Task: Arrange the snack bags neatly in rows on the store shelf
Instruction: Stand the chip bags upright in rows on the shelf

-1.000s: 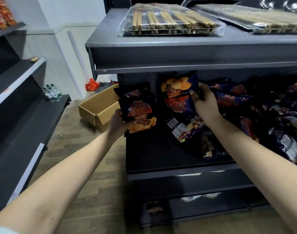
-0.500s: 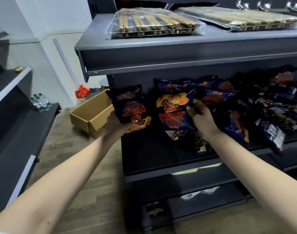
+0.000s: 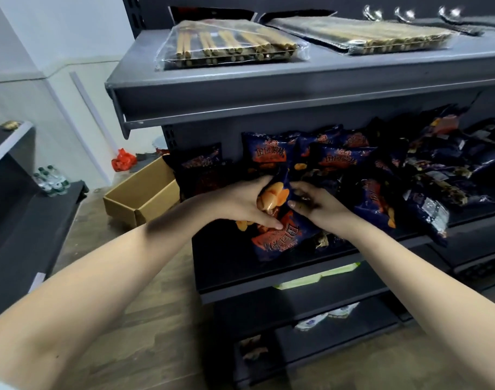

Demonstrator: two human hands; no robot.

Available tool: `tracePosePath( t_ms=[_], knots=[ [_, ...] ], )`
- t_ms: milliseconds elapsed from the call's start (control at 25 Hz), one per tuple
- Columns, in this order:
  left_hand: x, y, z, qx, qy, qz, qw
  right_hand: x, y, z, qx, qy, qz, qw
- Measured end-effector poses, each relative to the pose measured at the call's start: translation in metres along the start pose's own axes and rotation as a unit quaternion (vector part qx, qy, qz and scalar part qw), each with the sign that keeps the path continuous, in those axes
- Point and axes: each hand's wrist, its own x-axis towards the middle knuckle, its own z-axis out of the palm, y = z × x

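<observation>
Both hands are on one snack bag [image 3: 280, 237] at the front of the middle shelf [image 3: 226, 263]: the left hand [image 3: 238, 204] wraps its left side and the right hand [image 3: 322, 206] pinches its right edge. A few bags [image 3: 271, 150] stand along the back, while the heap [image 3: 437, 181] to the right lies jumbled. Judgement: early stage, with most rows not yet formed.
</observation>
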Motion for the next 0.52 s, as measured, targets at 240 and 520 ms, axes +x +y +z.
tracePosePath(
  t_ms=[240,520],
  knots=[
    [0.018,0.01,0.019,-0.016,0.113,0.017,0.993,-0.008,0.012,-0.025,-0.02,0.126,-0.065,0.99],
    [0.005,-0.004,0.006,-0.142,0.268,-0.03,0.952,-0.002,0.011,-0.02,0.196,0.167,-0.03,0.966]
  ],
)
